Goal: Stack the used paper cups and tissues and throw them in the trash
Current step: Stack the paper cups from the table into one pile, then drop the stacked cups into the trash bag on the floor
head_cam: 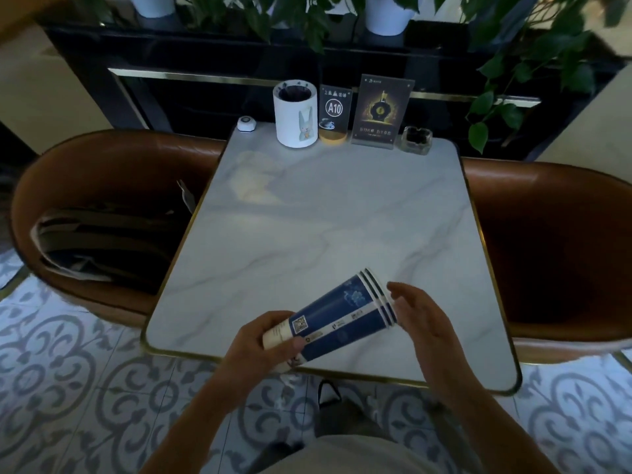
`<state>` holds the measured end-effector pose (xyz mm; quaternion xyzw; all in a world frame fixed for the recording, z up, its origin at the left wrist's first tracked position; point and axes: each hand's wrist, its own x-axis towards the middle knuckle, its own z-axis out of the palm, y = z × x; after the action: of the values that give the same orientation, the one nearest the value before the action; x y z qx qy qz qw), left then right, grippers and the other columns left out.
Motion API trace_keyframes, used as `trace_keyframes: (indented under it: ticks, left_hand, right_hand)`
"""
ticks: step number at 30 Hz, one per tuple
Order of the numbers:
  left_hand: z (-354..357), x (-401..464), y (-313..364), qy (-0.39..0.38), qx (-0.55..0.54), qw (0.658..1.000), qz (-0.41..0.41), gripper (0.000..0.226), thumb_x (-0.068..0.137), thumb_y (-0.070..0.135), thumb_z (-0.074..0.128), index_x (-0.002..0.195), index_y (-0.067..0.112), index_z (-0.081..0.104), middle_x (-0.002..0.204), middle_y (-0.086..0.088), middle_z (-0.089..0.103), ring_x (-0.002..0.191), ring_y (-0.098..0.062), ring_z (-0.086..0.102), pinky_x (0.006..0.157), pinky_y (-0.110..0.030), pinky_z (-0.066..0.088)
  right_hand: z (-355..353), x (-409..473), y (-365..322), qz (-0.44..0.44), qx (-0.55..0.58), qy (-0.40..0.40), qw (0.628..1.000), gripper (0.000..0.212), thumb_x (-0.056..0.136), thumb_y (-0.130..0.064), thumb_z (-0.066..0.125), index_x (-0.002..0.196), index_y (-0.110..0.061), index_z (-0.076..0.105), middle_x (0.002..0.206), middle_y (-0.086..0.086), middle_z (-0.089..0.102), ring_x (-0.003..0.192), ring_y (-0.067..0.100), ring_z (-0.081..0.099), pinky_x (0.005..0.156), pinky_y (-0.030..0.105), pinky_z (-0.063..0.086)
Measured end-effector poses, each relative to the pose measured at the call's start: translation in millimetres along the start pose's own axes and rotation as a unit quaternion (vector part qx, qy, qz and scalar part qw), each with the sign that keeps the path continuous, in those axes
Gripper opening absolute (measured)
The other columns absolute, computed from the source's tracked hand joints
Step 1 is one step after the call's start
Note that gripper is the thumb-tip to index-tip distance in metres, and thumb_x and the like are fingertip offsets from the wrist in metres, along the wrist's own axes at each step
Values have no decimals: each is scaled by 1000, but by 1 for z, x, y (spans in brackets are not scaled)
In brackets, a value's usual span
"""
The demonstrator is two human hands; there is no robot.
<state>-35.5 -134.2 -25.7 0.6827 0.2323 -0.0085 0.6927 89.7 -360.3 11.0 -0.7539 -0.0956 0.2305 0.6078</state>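
You've got the stack of blue paper cups tilted on its side over the near edge of the marble bench, rims pointing away and to your right. Your left hand has its fingers wrapped tight around the narrow base end of the stack. Your right hand sits just beside the rims, its fingers spread and loose, gripping nothing; whether the palm touches the rims, I can't tell.

Stacking looks done: several rims are nested together at the wide end. Tissues I can't pick out anywhere on the bench; they may be tucked inside the stack, but the mouth faces away from you.

Beyond the stack, at the far edge of the bench, the rabbit-print canister, the A10 table sign, the acrylic menu stand and the glass ashtray stand in a row, well apart from the stack.

Next move, I'd judge: steady the rims with that right hand, then carry the stack to a trash bin. None is in view, so you'll need to look away from the bench.
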Motion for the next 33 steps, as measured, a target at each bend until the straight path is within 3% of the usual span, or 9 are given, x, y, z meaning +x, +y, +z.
trace_keyframes:
  ticks: [4,7,10,14,17,20,25,28,33]
  left_hand:
    - [-14,-29,-16,-23,-33,999,-16,48,61,51,81,102,28,68,103,-10,71,93,-24,69,73,-32,58]
    - [-18,-49,-31,-54,-34,997,-32,56,58,60,81,101,26,69,103,-12,71,92,-23,69,75,-34,58]
    - [-18,-69,-47,-73,-26,995,-56,29,77,33,76,101,20,71,96,-11,74,91,-27,69,70,-27,58]
    - [-14,-97,-69,-104,21,988,-108,18,94,12,55,104,23,66,97,-8,70,83,-15,68,61,-17,55]
    - [-9,-111,-77,-124,12,984,-124,14,91,29,58,100,26,69,101,-14,68,84,-22,68,62,-23,56]
    - [3,-114,-87,-117,-50,977,-169,48,68,59,70,101,24,71,102,-18,69,88,-29,69,68,-35,57]
    - [29,-107,-103,-105,-161,950,-246,31,91,22,57,114,1,60,112,-27,66,101,-37,66,77,-43,58]
    - [43,-103,-101,-113,-198,935,-272,39,88,24,61,118,0,58,115,-27,67,110,-40,65,90,-49,54]
    - [72,-82,-111,-132,-180,928,-300,41,88,25,64,123,3,56,115,-23,69,101,-33,71,76,-41,59]
  right_hand:
    - [17,-43,4,173,218,46,959,32,96,-29,49,122,-12,57,117,15,67,101,29,69,82,40,58]
    - [28,-80,11,247,269,29,930,32,94,-26,49,115,-4,62,102,22,72,88,34,72,70,40,61]
    - [35,-117,17,286,286,35,914,30,93,-21,51,115,-2,60,105,26,70,88,36,70,69,42,60]
    - [41,-164,26,325,302,78,893,22,91,-12,52,108,-3,61,100,23,69,90,35,65,72,42,57]
    - [43,-190,34,345,312,106,879,23,88,-9,58,110,0,62,101,26,68,87,34,66,68,39,58]
    - [40,-207,41,356,330,132,864,23,86,-5,58,107,3,61,86,22,72,82,33,67,68,39,58]
    - [29,-225,49,343,370,158,849,22,86,0,55,106,5,61,87,26,70,77,33,67,57,34,60]
    - [17,-234,60,341,387,183,837,27,86,-1,54,112,5,59,101,29,65,83,35,67,65,38,61]
    - [-10,-246,75,336,407,219,821,46,72,-4,62,116,5,55,117,34,60,94,38,65,75,41,59]
